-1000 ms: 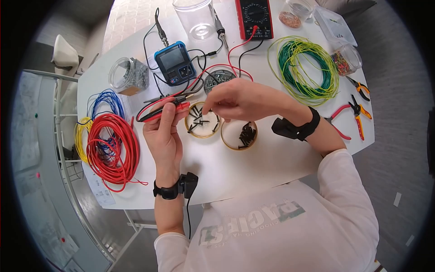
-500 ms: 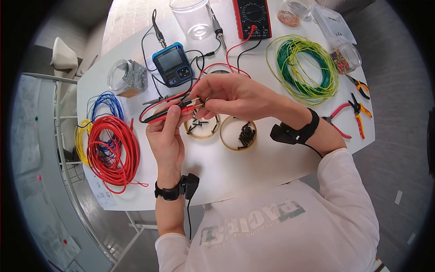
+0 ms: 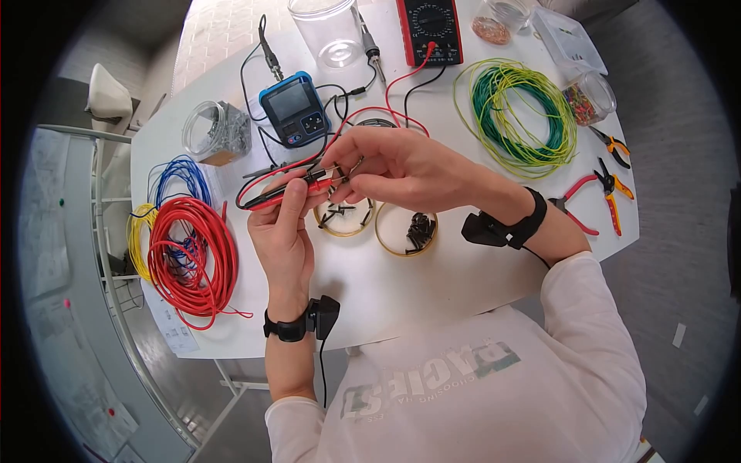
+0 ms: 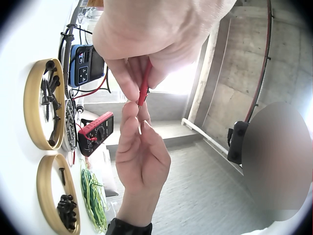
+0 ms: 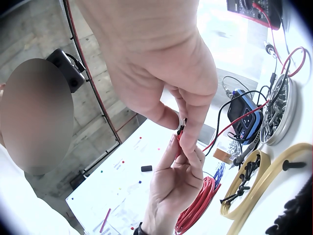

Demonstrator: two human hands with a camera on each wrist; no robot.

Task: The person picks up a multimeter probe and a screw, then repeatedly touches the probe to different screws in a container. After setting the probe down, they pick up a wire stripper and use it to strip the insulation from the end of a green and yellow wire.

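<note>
My left hand (image 3: pixel 282 231) grips a red test probe (image 3: pixel 320 187) and a black test probe (image 3: pixel 314 177) side by side, metal tips pointing right. A small screw (image 3: pixel 356 163) is pinched in the fingertips of my right hand (image 3: pixel 421 166), right at the probe tips; the fingers partly hide it. Below the hands stands a shallow round dish (image 3: pixel 340 233) of scattered dark screws. To its right, a second dish (image 3: pixel 406 254) has dark screws heaped at one side. In the left wrist view, the fingertips of both hands meet around the red probe (image 4: pixel 144 90).
A red multimeter (image 3: pixel 431 31) and a blue handheld tester (image 3: pixel 295 109) stand behind, their leads crossing the table. Coils of red wire (image 3: pixel 193 262) lie left, green wire (image 3: pixel 525 116) right. Pliers (image 3: pixel 610 197) lie at the right edge. A jar (image 3: pixel 218 131) stands back left.
My right hand has moved from above the dishes to the probe tips, bringing the screw into view. Over the last half second both hands barely move, and the tips and screw come closer together.
</note>
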